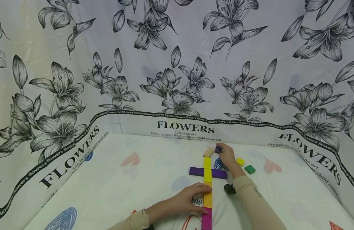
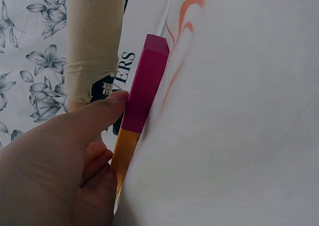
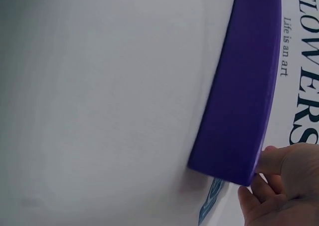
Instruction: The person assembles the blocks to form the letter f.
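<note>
Blocks form a cross in the head view: a yellow block [image 1: 207, 163] at the top, a second yellow block [image 1: 207, 175] between two purple blocks [image 1: 196, 171], then an orange block [image 1: 207, 199] and a magenta block [image 1: 207, 220]. My left hand [image 1: 185, 199] touches the left side of this column, its thumb at the magenta block [image 2: 146, 81] and fingers by the orange block [image 2: 124, 148]. Beyond the cross my right hand [image 1: 227, 156] pinches a small purple block [image 1: 218, 149]. A long purple block [image 3: 237, 86] hides part of my right hand [image 3: 286, 186] in the right wrist view.
Pale wooden sticks [image 1: 208, 152] lie just past the cross's top. A loose yellow block [image 1: 240, 162] and a green block [image 1: 250, 169] are right of my right hand. A flower-printed cloth [image 1: 177, 86] rises behind the white, heart-patterned surface [image 1: 122, 185].
</note>
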{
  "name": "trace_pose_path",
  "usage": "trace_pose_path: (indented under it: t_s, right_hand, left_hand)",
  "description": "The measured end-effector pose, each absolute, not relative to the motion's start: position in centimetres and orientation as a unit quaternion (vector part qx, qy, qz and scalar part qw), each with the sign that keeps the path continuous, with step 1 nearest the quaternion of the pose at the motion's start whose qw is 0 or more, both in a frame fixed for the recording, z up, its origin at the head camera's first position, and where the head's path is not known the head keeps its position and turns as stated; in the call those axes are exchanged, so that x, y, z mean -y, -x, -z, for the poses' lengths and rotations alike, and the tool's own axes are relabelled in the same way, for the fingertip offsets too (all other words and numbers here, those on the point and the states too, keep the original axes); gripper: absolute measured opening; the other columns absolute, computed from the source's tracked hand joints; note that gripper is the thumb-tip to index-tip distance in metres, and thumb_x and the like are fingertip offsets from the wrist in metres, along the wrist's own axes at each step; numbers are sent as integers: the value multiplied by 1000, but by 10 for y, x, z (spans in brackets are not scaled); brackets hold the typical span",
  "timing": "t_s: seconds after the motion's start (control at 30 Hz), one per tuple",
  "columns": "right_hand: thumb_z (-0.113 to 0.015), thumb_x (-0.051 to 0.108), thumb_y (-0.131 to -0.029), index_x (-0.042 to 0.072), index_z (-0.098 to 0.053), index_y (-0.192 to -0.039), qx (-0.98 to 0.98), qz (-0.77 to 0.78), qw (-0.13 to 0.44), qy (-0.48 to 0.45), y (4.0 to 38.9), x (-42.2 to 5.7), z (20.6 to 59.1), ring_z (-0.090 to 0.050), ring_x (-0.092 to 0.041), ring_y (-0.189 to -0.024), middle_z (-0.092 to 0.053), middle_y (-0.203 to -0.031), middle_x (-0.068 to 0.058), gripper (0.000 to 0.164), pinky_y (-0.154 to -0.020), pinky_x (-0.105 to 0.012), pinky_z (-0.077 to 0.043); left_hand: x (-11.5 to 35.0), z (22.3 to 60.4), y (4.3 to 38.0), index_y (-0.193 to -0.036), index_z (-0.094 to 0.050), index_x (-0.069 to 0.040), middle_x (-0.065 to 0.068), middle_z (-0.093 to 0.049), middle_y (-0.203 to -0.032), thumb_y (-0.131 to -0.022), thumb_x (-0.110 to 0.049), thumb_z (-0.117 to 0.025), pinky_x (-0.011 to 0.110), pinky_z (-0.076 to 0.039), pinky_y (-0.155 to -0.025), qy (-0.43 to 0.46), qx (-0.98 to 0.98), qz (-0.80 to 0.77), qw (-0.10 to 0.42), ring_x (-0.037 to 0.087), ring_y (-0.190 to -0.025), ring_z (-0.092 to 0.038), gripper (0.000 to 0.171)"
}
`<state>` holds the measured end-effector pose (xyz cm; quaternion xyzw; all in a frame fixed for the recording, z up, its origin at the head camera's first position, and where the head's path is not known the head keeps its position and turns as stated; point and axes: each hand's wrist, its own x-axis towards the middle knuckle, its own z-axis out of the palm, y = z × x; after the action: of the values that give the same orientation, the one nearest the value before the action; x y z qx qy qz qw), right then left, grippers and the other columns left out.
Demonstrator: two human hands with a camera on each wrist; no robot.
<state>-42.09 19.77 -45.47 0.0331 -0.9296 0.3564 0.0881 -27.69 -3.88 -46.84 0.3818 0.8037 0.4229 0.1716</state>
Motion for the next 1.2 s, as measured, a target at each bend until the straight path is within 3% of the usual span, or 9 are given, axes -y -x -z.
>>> trace_pose_path:
  t_s: [0.67, 0.87, 1.2]
  right_hand:
    - [-48, -15, -87, 0, -49, -139, 934, -345, 74, -50, 425, -197, 461, -43, -40, -137, -51, -142, -22, 54, -115, -52, -34]
    - [-51, -13, -87, 2, -45, -143, 933, -352, 60, -45, 420, -197, 456, -38, -40, -140, -44, -149, -22, 58, -116, -53, -32]
    - [-59, -2, -91, 0, -45, -141, 931, -351, 77, -63, 409, -212, 440, -38, -42, -139, -46, -146, -23, 52, -115, -55, -33]
  left_hand:
    - [40, 468, 275, -143, -48, -25, -10, -46, -148, -88, -36, -72, 27, -37, -115, -392, -803, -418, 163, 7, -136, -42, 61]
    - [39, 469, 276, -143, -48, -27, -12, -46, -148, -88, -35, -72, 27, -37, -115, -383, -802, -425, 175, 6, -137, -42, 61]
    - [37, 469, 277, -142, -48, -29, -14, -46, -147, -86, -35, -73, 27, -37, -115, -370, -804, -430, 180, 6, -137, -41, 61]
